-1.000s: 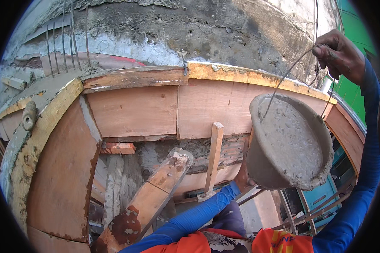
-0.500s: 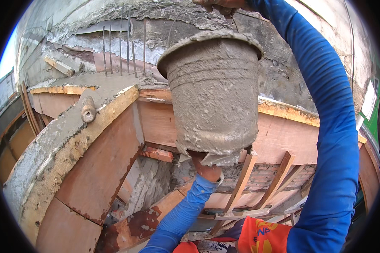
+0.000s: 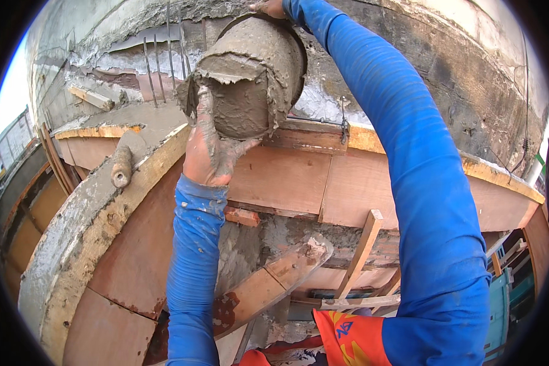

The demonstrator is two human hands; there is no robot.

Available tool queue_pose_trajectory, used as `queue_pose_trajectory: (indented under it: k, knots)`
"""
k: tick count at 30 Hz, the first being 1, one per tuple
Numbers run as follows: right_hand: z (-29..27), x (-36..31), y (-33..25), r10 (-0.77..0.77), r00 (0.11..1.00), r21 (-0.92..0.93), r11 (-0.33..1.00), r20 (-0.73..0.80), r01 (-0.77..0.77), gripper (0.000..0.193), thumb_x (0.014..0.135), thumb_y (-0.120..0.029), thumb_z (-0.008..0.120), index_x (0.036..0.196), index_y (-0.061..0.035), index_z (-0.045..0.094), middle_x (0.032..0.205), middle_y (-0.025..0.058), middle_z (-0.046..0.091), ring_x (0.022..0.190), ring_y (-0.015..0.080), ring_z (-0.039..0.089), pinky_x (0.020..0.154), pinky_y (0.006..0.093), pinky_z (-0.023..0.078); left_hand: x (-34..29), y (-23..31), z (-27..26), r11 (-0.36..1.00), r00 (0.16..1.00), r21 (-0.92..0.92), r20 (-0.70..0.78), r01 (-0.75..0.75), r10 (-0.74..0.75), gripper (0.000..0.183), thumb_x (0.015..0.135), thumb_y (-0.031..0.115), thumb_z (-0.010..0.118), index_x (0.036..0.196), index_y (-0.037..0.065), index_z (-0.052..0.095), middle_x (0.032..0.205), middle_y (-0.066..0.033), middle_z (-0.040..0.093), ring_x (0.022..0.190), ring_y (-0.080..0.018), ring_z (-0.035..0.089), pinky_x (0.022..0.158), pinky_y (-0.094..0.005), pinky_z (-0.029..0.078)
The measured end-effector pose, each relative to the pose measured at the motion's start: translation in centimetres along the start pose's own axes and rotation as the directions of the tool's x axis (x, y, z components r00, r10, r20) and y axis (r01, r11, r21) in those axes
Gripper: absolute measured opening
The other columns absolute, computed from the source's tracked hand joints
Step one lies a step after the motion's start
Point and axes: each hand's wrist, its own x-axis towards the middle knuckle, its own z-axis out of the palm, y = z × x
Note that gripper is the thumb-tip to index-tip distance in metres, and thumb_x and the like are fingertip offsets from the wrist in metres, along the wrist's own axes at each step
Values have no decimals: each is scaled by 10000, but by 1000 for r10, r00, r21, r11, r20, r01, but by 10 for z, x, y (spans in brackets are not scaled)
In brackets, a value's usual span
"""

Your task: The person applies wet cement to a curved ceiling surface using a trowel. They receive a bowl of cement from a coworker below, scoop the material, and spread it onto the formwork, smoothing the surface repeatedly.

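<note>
A bucket (image 3: 250, 46) caked in grey wet cement is tipped over on its side, with its base toward me and its mouth turned away toward the wall. The edge of its base is ragged and broken. My left hand (image 3: 210, 152), smeared with cement, grips that base edge from below, its fingers against the bucket and its thumb out to the side. At the far rim, my right hand (image 3: 269, 7) holds on near the top of the picture; its fingers show only in part. What is inside the bucket is hidden from me.
A trowel (image 3: 122, 167) with a round handle lies on the curved cement-topped ledge (image 3: 73, 235) at left. Steel bars (image 3: 170, 49) stand upright before the rough wall. Plywood formwork (image 3: 280, 180) runs below, with wooden props (image 3: 361, 253) and a plank (image 3: 280, 277) beneath.
The bucket has swung from upright to tipped over, moving left and away toward the wall. My left hand has risen with its base, and my right hand has shifted left at the rim.
</note>
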Motion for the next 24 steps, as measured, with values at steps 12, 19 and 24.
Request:
queue_pose_trajectory:
  k: [12, 19, 24]
  knots:
    - [27, -106, 154, 308, 923, 57, 951, -230, -303, 563, 888, -499, 522, 1102, 1, 669, 1142, 229, 644, 1090, 351, 610, 947, 395, 467, 56, -2, 60, 989, 977, 148, 203, 29, -59, 494, 1004, 400, 454, 1397, 102, 432, 1358, -103, 525, 1167, -272, 570, 916, -472, 501]
    - [38, -146, 253, 529, 807, 106, 847, -263, -521, 570, 879, -496, 541, 1111, 11, 657, 1130, 234, 645, 1076, 348, 615, 930, 391, 472, 58, -10, 100, 942, 952, 309, 305, -134, 36, 563, 1005, 470, 428, 1449, 137, 337, 1414, -86, 469, 1251, -245, 504, 969, -513, 454]
    - [54, -142, 299, 643, 720, 168, 765, -262, -622, 577, 872, -495, 554, 1119, 18, 649, 1121, 238, 646, 1066, 345, 618, 917, 388, 476, 97, -14, 94, 907, 919, 261, 306, -331, 247, 607, 997, 383, 490, 1484, 121, 239, 1418, -92, 456, 1262, -256, 488, 942, -467, 462]
